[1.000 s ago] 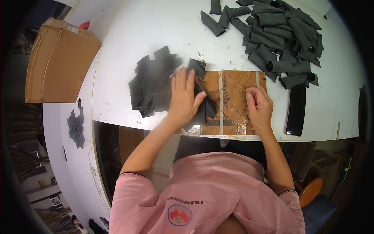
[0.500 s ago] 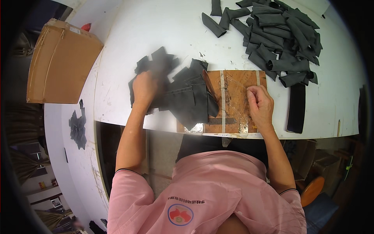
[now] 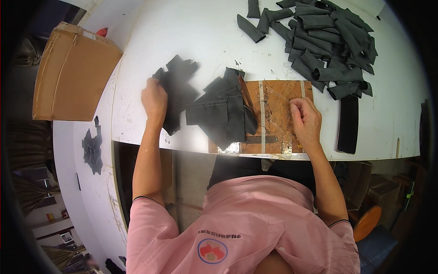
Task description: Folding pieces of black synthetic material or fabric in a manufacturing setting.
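At the left part of the white table, my left hand (image 3: 154,101) is closed on the edge of a loose bunch of dark grey fabric pieces (image 3: 175,89), partly smeared by motion. Just right of it lies a pile of stitched dark grey fabric pieces (image 3: 216,112), overlapping a brown board (image 3: 278,109) with pale tape strips. A thin brown strip (image 3: 247,98) leans at the pile's right side. My right hand (image 3: 306,122) rests at the board's right edge, its fingers curled in a pinch. Whatever they may hold is hidden.
A big heap of dark grey fabric tubes (image 3: 331,43) covers the far right of the table. Below it lies a long black pad (image 3: 347,125). A cardboard box (image 3: 75,73) stands at the far left, with more dark fabric (image 3: 92,148) on the side surface.
My left hand has moved left, pulling the bunch of fabric pieces away from the pile, so a gap of white table shows between them. My right hand has barely moved.
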Motion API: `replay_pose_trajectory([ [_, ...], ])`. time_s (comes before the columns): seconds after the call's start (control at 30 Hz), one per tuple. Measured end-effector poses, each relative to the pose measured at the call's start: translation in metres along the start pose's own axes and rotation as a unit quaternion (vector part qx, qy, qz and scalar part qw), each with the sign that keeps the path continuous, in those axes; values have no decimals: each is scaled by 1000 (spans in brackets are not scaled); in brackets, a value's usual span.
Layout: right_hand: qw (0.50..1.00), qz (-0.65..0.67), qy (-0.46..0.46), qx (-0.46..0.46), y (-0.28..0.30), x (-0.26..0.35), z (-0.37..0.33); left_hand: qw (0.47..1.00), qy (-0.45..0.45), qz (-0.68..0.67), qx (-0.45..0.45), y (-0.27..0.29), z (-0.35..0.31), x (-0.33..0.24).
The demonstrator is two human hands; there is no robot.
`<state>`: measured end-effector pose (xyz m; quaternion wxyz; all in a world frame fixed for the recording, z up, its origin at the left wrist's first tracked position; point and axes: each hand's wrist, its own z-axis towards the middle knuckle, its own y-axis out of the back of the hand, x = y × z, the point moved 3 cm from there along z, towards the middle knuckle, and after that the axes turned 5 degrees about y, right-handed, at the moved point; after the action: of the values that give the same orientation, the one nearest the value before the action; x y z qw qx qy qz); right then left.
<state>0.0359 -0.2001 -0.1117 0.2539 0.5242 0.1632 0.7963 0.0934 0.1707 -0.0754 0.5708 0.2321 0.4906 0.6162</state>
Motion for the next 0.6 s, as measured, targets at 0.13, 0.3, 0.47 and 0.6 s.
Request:
replay_pose_trajectory([
  [0.13, 1000, -6, -1, 3, 0, -1, 0, 995, 38, -49, -80, 20, 11, 6],
  [0.3, 1000, -8, 6, -2, 0, -1, -1, 985, -23, -116, -124, 39, 33, 14],
  [0.47, 1000, -13, -8, 4, 1, 0, 0, 944, -82, -276, 159, 55, 63, -10],
  [0.6, 1000, -17, -2, -3, 0, -2, -1, 880, -90, -288, 368, 55, 65, -61],
])
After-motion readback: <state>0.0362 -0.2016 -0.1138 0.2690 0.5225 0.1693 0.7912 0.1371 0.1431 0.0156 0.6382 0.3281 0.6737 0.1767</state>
